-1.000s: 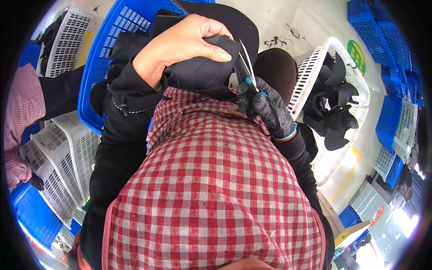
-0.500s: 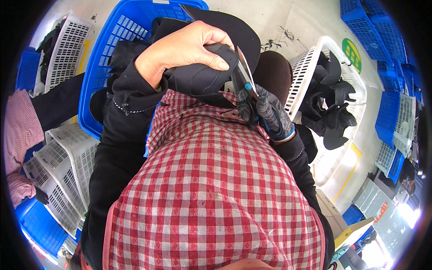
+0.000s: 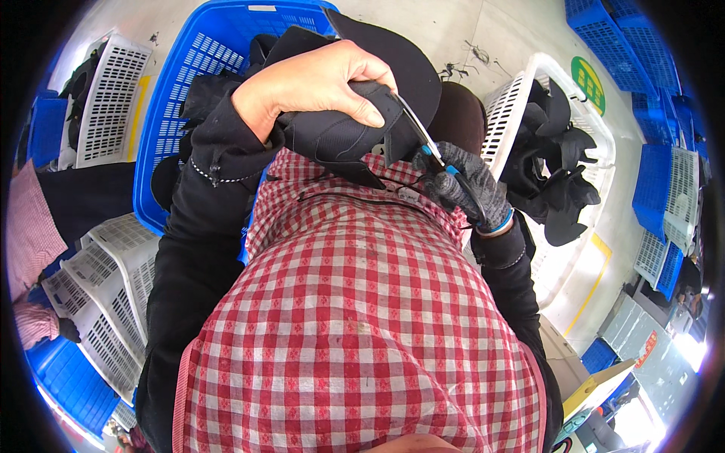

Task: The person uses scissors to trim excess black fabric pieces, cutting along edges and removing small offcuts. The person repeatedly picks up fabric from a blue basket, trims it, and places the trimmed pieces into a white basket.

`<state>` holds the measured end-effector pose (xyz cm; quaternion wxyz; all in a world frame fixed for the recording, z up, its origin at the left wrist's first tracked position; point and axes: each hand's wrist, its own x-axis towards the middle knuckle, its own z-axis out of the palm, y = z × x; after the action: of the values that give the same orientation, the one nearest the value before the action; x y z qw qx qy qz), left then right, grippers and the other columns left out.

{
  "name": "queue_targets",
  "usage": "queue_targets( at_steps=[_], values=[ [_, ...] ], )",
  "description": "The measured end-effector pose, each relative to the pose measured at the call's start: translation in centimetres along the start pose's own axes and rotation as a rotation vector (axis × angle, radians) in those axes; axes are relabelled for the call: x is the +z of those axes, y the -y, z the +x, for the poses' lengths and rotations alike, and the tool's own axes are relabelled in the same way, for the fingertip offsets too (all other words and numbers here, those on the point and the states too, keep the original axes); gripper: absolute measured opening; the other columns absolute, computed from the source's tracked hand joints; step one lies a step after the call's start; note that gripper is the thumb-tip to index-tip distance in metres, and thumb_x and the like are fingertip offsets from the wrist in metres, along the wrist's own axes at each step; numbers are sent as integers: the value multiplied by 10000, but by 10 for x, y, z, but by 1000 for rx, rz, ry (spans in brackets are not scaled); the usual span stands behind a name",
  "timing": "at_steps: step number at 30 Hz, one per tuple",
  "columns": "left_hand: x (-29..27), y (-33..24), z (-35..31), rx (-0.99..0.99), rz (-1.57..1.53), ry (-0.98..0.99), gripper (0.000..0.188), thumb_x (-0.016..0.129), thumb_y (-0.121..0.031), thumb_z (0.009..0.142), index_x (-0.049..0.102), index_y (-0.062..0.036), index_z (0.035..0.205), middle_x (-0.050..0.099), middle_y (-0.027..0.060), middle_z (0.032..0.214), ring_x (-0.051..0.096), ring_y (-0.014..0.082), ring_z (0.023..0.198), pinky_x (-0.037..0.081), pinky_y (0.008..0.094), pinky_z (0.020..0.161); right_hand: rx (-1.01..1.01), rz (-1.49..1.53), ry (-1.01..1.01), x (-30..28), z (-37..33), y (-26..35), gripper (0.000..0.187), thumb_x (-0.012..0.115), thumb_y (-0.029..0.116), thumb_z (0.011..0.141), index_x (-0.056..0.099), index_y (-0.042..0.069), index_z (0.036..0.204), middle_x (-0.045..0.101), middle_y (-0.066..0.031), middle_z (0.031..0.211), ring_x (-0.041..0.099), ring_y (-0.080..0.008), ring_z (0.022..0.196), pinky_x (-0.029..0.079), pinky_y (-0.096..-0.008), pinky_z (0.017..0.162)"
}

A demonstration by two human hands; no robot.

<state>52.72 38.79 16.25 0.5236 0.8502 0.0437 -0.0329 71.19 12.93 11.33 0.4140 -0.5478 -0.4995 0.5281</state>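
Note:
My bare left hand is closed round a black stitched fabric piece, thumb on top. The piece is rounded, with curved seams, and a narrow flap hangs from its edge. In my right hand, which wears a grey knitted glove, is a pair of scissors with blue on the handles. Their blades lie along the right edge of the fabric piece; whether they are cutting it I cannot tell. Behind my left hand is a broad, curved black sheet. A red checked apron covers my lap.
A blue basket with black pieces stands at the far left of my lap. To the right, a white basket holds several black pieces. White crates and a co-worker's sleeve are at left; blue crates line the right.
My right hand has shifted slightly right and down with the scissors, whose blades look closer together. A flap at the fabric's edge now hangs more visibly. My left hand keeps its grip.

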Motion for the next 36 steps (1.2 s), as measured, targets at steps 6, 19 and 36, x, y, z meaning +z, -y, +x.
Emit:
queue_targets(
  at_steps=[6,19,36],
  values=[
    [-2,-13,7,-22,57,47,287,773,-229,894,701,-46,1103,710,59,938,689,179,876,544,307,852,-125,-237,-79,-9,-5,-2,495,756,409,944,666,49,1271,710,-103,1083,685,-205,954,536,-346,877],
    [16,-17,5,63,116,-271,165,737,-57,865,663,-76,1012,684,25,976,673,186,973,515,326,949,33,49,49,-26,-7,-12,593,690,533,969,653,32,1284,705,-89,1065,648,-180,930,517,-323,861],
    [-2,0,17,78,-23,-151,209,766,-98,887,696,-72,1083,697,17,1038,658,147,1027,507,307,977,93,350,97,-26,-3,-19,661,678,592,959,643,20,1288,694,-83,956,639,-70,741,491,-225,630]
  ],
)
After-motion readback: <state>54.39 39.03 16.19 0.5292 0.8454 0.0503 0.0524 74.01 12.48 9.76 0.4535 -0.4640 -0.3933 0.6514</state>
